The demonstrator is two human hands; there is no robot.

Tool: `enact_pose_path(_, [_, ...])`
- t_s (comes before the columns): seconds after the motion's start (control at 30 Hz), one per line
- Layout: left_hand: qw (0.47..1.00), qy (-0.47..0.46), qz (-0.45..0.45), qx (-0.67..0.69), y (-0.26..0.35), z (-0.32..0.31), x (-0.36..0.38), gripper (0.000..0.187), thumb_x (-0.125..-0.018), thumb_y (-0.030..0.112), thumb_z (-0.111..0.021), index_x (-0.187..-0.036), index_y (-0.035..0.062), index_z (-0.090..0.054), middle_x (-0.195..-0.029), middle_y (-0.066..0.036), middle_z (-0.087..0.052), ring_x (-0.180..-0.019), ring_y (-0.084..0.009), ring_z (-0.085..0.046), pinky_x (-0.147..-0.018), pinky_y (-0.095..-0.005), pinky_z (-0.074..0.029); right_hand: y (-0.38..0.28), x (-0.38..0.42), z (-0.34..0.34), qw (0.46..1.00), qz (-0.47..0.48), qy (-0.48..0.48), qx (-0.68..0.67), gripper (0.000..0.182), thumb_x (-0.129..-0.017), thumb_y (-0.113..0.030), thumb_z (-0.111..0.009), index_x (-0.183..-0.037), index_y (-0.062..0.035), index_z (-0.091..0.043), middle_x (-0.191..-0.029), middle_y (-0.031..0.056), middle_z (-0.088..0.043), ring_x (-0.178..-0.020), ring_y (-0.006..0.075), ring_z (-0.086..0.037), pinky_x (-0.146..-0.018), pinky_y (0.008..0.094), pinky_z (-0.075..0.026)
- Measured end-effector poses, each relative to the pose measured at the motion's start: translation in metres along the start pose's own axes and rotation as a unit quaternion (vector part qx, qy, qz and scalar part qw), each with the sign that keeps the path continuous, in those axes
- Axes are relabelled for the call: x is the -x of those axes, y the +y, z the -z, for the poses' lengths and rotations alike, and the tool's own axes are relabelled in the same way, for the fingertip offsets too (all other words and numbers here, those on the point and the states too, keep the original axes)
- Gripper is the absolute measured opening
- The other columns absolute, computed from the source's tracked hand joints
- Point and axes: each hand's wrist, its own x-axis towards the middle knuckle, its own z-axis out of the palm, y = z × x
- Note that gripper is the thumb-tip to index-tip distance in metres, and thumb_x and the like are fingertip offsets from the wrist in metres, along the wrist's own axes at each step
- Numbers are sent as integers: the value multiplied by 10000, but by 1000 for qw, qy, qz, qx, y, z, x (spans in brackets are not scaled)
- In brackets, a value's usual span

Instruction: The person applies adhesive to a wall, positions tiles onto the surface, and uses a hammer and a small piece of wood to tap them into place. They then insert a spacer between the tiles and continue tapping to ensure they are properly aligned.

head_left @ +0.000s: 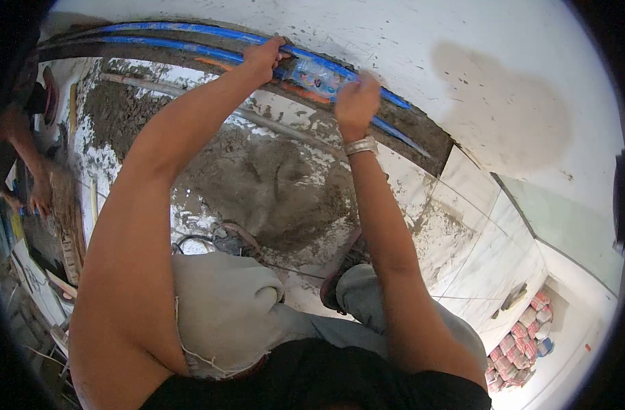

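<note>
A clear plastic bottle (316,76) with coloured print lies between two blue pipes (189,29) along the foot of the wall. My left hand (263,60) is closed at its left end, with the fingers against the pipes. At the other end my right hand (358,106), with a watch on the wrist, is curled closed on the bottle and slightly blurred. Its fingertips are partly hidden. Under the bottle, a strip of orange pipe (305,93) shows in the grey mortar.
Wet mortar (257,184) is heaped on the floor before my knees, crossed by a grey pipe (285,128). At the left, another person's hand (40,195) is near tools and boards. Red-and-white bags (521,348) are stacked at the lower right, beyond marble-look tiles (476,253).
</note>
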Motion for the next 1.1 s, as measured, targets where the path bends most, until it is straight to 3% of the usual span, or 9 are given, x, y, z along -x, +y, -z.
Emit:
enact_pose_path(0.03, [1000, 2, -1, 0, 0, 2, -1, 231, -862, 198, -731, -840, -1, -615, -697, -109, -650, -545, -131, -453, -491, -286, -392, -15, -1, 5, 982, 9, -162, -95, 360, -763, -99, -667, -1091, 46, -637, -1113, 217, -639, -1112, 403, -576, -1019, 541, -401])
enact_pose_path(0.07, [1000, -12, -5, 7, -6, 3, -9, 225, -861, 207, -737, -872, 8, -633, -747, -110, -673, -549, -121, -470, -476, -271, -379, -25, -1, -2, 982, 8, -162, -96, 360, -763, -99, -667, -1091, 46, -637, -1113, 217, -639, -1112, 403, -576, -1019, 541, -401])
enact_pose_path(0.13, [999, -31, -11, 10, -8, 5, -15, 224, -860, 216, -744, -905, 17, -651, -796, -110, -696, -553, -111, -487, -460, -256, -365, -36, -9, -22, 890, 122, -438, 19, 475, -824, -170, -607, -1251, 36, -591, -1262, 212, -611, -1225, 390, -544, -1066, 523, -383])
enact_pose_path(0.33, [1000, -29, 9, -1, -6, 5, -7, 202, -859, 219, -741, -854, 36, -655, -772, -93, -687, -548, -103, -478, -464, -241, -364, -21, 9, -56, 897, 159, -407, 60, 618, -886, -203, -509, -1442, 52, -420, -1511, 223, -438, -1429, 353, -382, -1174, 520, -279])
enact_pose_path(0.6, [999, -53, 0, 9, -3, 2, -4, 216, -883, 266, -747, -861, 76, -647, -655, -21, -540, -575, -119, -499, -485, -252, -350, -19, 17, -54, 910, 161, -381, 30, 691, -863, -273, -542, -1452, 59, -398, -1535, 236, -398, -1442, 377, -347, -1170, 581, -246])
enact_pose_path(0.63, [999, -30, -12, 14, 0, 1, 2, 263, -857, 220, -732, -799, -1, -601, -704, -101, -650, -523, -132, -442, -485, -289, -380, -22, 19, -54, 913, 170, -371, 29, 694, -862, -275, -544, -1452, 61, -397, -1535, 237, -398, -1437, 379, -357, -1168, 588, -245])
enact_pose_path(0.87, [999, -27, 20, -15, -2, 3, -11, 201, -883, 244, -733, -941, 60, -675, -771, -48, -668, -608, -78, -552, -454, -231, -379, -17, 19, -63, 910, 166, -378, 27, 638, -900, -245, -515, -1448, 61, -398, -1530, 246, -401, -1431, 382, -379, -1165, 596, -247])
enact_pose_path(1.07, [983, -90, 43, -156, 17, 25, -10, 272, -871, 308, -771, -963, 67, -683, -819, -65, -729, -562, -95, -557, -482, -231, -438, -13, 13, -57, 908, 177, -379, -13, 588, -950, -257, -485, -1436, 66, -410, -1517, 250, -414, -1432, 383, -374, -1181, 554, -259])
enact_pose_path(1.1, [930, -79, -56, -355, 23, 26, -6, 259, -887, 297, -754, -987, 67, -689, -868, -75, -726, -626, -140, -602, -549, -276, -489, -10, 10, -52, 909, 166, -382, -26, 571, -961, -255, -483, -1427, 69, -423, -1509, 248, -422, -1427, 382, -378, -1188, 535, -266])
